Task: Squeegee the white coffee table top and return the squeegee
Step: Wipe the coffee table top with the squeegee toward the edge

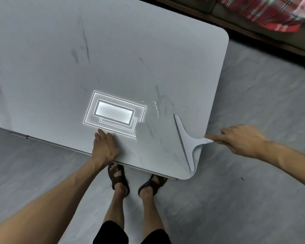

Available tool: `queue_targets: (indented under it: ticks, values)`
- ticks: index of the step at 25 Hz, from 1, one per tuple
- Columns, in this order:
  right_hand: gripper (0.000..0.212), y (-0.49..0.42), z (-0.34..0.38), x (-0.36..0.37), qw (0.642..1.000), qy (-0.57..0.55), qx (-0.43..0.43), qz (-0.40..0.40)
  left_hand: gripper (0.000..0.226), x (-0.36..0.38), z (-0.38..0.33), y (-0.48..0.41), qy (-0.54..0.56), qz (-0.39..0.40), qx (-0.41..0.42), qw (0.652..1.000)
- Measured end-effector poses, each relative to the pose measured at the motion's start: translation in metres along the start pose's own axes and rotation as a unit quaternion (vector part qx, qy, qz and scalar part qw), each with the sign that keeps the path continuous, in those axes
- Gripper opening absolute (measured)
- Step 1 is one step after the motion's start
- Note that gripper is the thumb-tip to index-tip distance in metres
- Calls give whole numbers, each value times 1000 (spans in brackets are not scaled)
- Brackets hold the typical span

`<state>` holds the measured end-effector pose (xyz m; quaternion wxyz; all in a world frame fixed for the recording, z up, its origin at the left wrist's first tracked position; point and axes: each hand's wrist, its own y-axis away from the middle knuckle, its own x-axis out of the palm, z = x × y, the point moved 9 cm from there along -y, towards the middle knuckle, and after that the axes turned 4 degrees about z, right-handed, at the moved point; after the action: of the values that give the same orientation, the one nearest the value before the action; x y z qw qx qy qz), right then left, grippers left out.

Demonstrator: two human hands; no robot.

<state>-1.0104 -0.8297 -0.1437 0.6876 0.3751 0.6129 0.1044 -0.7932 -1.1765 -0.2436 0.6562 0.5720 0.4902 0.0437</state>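
The white marble-veined coffee table top [77,59] fills the upper left of the view. A pale grey squeegee [186,140] lies with its blade on the table near the right corner, its handle pointing off the right edge. My right hand [239,140] holds the handle's end, fingers curled round it and the index finger stretched along it. My left hand [104,147] rests flat on the near edge of the table, fingers spread. A few water drops [156,108] glint on the top just left of the blade.
A ceiling lamp's bright rectangular reflection [114,114] shows on the table by my left hand. A sofa with a red plaid cloth [264,13] runs along the top right. My sandalled feet [136,182] stand on the grey floor under the table's near edge.
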Motion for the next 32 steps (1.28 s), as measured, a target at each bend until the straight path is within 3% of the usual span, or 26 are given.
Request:
queue_targets:
  ticks: [4, 8, 13, 18, 23, 26, 28, 32]
  values:
    - [51, -14, 51, -12, 997, -16, -77, 18, 24, -8, -11, 6, 81, -70, 42, 993]
    - [59, -64, 156, -25, 982, -54, -182, 19, 21, -17, 5, 9, 181, -102, -15, 978]
    - [59, -128, 215, -48, 978, -91, -188, -16, 13, -22, 43, 10, 230, -158, -77, 957]
    - [47, -134, 152, -51, 986, -98, -130, -36, 28, -13, 36, 5, 218, -109, -53, 968]
    - [41, -78, 33, -31, 996, -87, 4, -36, 26, -22, 3, -1, 210, -95, -29, 973]
    - [41, -44, -7, -25, 995, -82, 46, -19, 7, -43, -18, 3, 222, -135, -5, 966]
    - [41, -29, -19, -35, 994, -91, 54, -38, 26, -63, -31, 6, 232, -165, 14, 958]
    - [41, -36, -45, -74, 972, -168, 119, -113, 25, -95, -46, -6, 200, -190, 13, 961]
